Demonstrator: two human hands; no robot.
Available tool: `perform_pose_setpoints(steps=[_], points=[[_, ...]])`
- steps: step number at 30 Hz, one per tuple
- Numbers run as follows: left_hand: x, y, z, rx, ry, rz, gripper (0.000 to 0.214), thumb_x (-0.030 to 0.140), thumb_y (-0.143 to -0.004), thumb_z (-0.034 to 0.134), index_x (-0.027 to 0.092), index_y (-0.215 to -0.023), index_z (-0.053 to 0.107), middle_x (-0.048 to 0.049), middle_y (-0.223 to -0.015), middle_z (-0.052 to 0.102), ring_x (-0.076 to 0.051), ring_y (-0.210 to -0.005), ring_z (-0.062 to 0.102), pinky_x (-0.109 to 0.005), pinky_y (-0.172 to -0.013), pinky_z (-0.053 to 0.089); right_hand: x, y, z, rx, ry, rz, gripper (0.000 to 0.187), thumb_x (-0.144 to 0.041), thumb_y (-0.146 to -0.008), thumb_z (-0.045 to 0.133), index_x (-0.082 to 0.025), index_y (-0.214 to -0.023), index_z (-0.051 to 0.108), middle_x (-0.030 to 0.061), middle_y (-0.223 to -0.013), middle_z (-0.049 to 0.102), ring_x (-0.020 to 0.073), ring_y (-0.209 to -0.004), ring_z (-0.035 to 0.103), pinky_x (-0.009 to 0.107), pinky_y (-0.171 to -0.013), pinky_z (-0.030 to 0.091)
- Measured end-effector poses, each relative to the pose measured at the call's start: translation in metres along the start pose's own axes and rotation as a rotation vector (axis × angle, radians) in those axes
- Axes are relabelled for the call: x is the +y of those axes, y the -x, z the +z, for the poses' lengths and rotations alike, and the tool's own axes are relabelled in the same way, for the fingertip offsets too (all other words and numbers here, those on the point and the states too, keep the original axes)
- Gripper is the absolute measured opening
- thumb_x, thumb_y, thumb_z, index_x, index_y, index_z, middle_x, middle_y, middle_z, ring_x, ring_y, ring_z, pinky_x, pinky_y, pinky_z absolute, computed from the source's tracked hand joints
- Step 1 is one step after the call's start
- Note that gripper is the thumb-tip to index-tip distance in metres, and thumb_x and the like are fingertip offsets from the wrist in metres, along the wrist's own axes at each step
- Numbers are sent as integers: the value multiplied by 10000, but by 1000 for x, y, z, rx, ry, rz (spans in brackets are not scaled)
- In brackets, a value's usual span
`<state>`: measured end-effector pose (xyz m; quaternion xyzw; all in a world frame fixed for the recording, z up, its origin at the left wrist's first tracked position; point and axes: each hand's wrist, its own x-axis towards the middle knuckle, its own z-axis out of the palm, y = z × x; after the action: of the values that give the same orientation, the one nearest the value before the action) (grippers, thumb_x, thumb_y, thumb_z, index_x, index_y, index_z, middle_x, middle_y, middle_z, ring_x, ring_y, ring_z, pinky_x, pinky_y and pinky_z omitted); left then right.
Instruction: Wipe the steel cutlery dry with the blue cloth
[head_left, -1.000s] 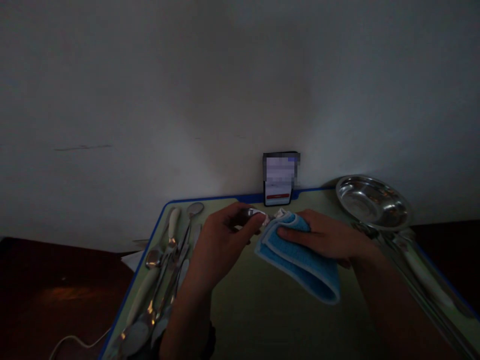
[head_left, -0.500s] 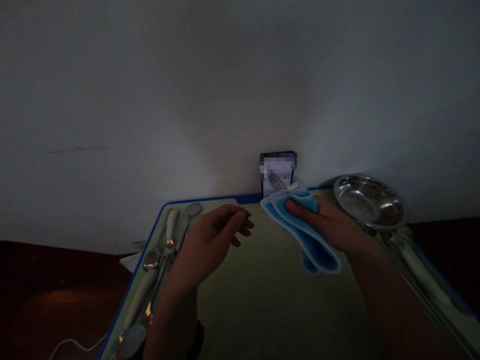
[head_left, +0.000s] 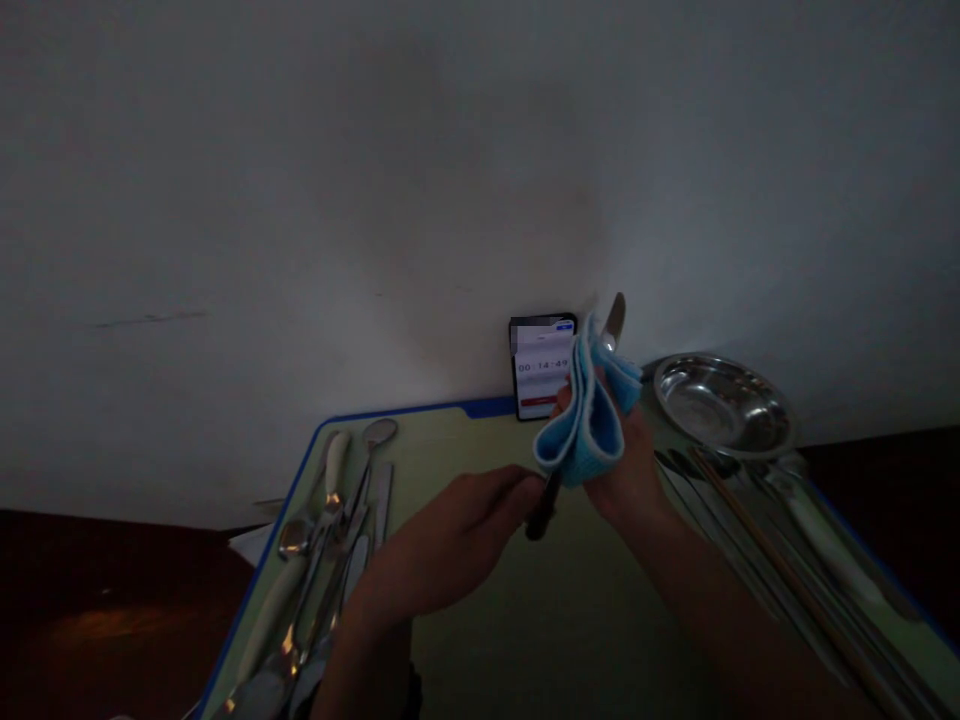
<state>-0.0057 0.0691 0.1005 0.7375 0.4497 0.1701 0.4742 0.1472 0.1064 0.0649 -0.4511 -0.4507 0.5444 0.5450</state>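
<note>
My left hand (head_left: 469, 525) is closed on the dark lower end of a table knife (head_left: 541, 512). The knife slants up and away, its rounded metal tip showing beyond a blue cloth (head_left: 581, 440). Folded around the knife's middle, the cloth with pale edging is gripped by my right hand (head_left: 626, 460). Part of that hand and most of the blade are hidden by the folds. Both hands are above the middle of the pale green board.
Spoons (head_left: 379, 432) and other cutlery lie along the board's left side. A steel pan (head_left: 724, 405) stands at the back right, with chopsticks (head_left: 757, 535) and long utensils in front. A phone (head_left: 541, 400) with a timer leans on the wall (head_left: 300, 200).
My left hand has moved right and taken hold of the knife's dark end. My right hand has turned, tilting cloth and knife so the tip points up and right.
</note>
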Motion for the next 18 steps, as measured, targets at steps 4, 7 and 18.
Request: perform_pose_setpoints(steps=[4, 7, 18], points=[[1, -1, 3, -85, -66, -52, 235, 341, -852, 445, 180, -825, 614, -22, -804, 669, -153, -730, 611, -262, -664, 451, 3, 3, 7, 202, -140, 80, 298, -527, -795, 401, -231, -812, 435, 3, -670, 503, 155, -623, 518, 289, -552, 438], [-1, -2, 6, -156, -74, -113, 233, 308, -838, 450, 167, -734, 603, -17, -693, 669, -143, -629, 622, -241, -582, 448, 3, 2, 8, 235, -143, 111, 291, -518, -790, 405, -241, -868, 447, 10, -684, 515, 170, -657, 532, 298, -562, 447], [2, 19, -9, -300, -69, -239, 261, 290, -807, 463, 172, -650, 634, -26, -632, 701, -142, -578, 649, -214, -526, 448, -9, -18, -22, 214, -194, -69, 235, -492, -775, 388, -259, -775, 413, -29, -667, 450, 116, -608, 480, 252, -595, 410]])
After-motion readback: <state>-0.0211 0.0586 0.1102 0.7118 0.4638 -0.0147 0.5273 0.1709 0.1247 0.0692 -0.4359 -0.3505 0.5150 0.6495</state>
